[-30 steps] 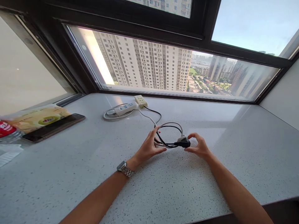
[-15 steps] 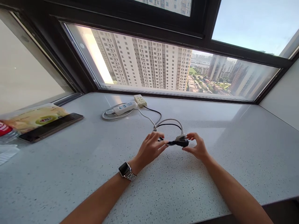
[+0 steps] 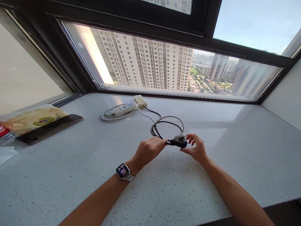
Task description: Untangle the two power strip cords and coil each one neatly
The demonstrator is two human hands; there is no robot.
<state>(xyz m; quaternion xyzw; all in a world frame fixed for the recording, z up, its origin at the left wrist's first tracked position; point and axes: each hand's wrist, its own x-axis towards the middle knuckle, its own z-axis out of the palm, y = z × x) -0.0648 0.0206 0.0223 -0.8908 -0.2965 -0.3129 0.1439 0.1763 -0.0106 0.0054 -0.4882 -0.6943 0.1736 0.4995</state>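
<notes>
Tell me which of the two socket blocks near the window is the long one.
The white power strip, lying left of the short cream cube-shaped socket block, which stands nearer the window.

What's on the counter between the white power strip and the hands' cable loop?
Head view: only the white cable and black cable running from the white power strip to the loop; otherwise bare speckled counter.

Red pack (image 3: 2,131) cut by left edge, left hand's fingers (image 3: 162,143) hide cables (grip unclear).
</notes>
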